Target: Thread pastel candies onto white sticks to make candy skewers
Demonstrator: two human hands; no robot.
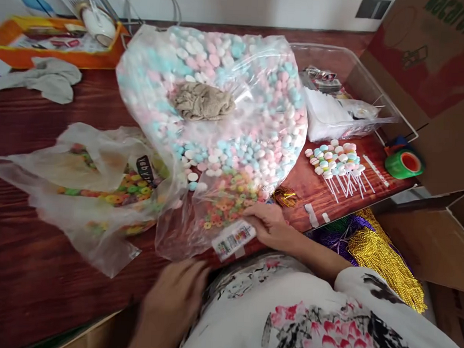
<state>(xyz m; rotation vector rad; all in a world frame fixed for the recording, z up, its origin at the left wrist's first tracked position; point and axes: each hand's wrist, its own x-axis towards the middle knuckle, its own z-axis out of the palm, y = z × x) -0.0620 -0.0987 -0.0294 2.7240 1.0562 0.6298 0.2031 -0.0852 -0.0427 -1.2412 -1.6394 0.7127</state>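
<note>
My right hand [268, 226] is closed on the edge of a clear plastic bag [175, 238] at the table's front edge. Small orange, yellow and green rings [229, 199] lie inside that bag, and a white printed label [233, 240] sits beside my fingers. My left hand [176, 292] is low in the view, left of my body and apart from the bags; motion blurs its fingers. Behind the clear bag lies a big bag of pink, blue and white round pieces [273, 104], a crumpled brown cloth [204, 101] on top. Another plastic bag [80, 213], holding coloured rings, rests at left.
At right lie several white sticks topped with coloured pieces [336, 160], near a green tape roll [403, 163]. A clear bin [334, 129] stands behind. Cardboard boxes [431, 100] and gold beads [382, 262] flank the table [22, 134]. An orange tray [68, 59] sits back left.
</note>
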